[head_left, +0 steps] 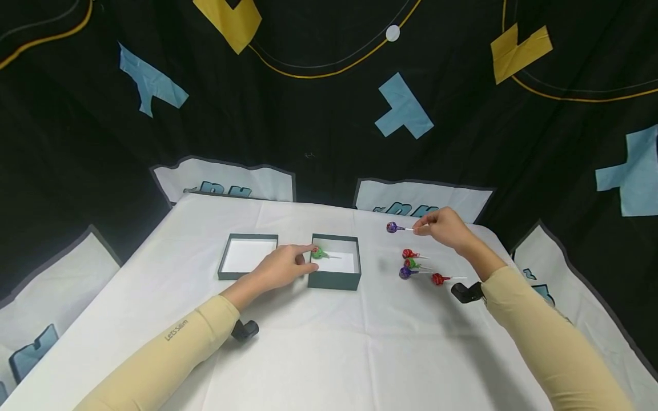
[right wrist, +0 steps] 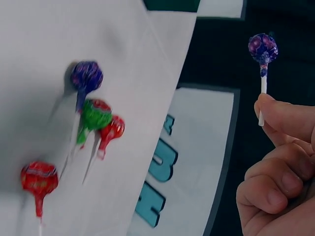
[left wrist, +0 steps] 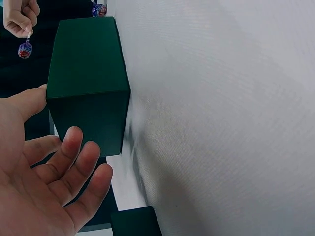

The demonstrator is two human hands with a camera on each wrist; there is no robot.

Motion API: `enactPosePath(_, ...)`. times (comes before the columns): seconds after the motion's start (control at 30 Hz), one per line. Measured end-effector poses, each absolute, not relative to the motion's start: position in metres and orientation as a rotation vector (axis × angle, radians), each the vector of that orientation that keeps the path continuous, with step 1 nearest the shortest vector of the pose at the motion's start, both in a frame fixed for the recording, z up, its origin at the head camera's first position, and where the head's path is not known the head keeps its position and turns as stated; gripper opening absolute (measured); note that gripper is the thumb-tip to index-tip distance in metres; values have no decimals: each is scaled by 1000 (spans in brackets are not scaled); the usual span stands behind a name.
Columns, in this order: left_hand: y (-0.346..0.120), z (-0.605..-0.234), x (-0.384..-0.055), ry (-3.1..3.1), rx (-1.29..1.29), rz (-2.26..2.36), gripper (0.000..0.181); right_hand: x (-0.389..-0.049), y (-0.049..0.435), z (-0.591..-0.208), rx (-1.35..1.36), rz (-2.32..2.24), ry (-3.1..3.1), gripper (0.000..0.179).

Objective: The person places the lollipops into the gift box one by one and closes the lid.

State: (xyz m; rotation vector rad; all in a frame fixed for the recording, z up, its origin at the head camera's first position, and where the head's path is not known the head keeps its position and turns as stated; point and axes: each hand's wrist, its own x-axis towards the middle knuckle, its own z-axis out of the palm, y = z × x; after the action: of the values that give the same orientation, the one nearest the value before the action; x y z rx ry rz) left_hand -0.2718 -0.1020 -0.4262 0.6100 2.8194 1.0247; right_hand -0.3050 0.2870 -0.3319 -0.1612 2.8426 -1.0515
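My right hand [head_left: 437, 225] pinches the white stick of a purple lollipop [right wrist: 263, 49] between thumb and fingertips, held up above the back right of the table. My left hand [head_left: 283, 265] touches the left wall of the dark green box [head_left: 334, 280], index finger at its rim and thumb at the near corner; the other fingers are relaxed. Inside the box lies a green lollipop [head_left: 319, 253]. On the table sit another purple lollipop [right wrist: 86, 76], a green-and-red lollipop [right wrist: 96, 114] and a red lollipop [right wrist: 113, 128] in a cluster, with another red lollipop [right wrist: 39, 178] apart from them.
A shallow dark green box lid [head_left: 248, 255] with a white inside lies left of the box, near my left forearm. The white-covered table [head_left: 308, 354] ends at a black curtain [head_left: 308, 131] behind it.
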Motion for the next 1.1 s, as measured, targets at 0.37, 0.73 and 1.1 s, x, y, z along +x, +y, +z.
enactPosePath(0.37,-103,-426,-272,2821,595,1036,62,-314,248,-332,-226,-998,2816,15)
enactPosePath(0.73,-103,-425,-270,2821,590,1033,62,-317,209,-332,-263,-950,2797,8)
enactPosePath(1.1,-103,-425,-271,2822,591,1023,61,-324,176,-338,-277,-869,2787,7)
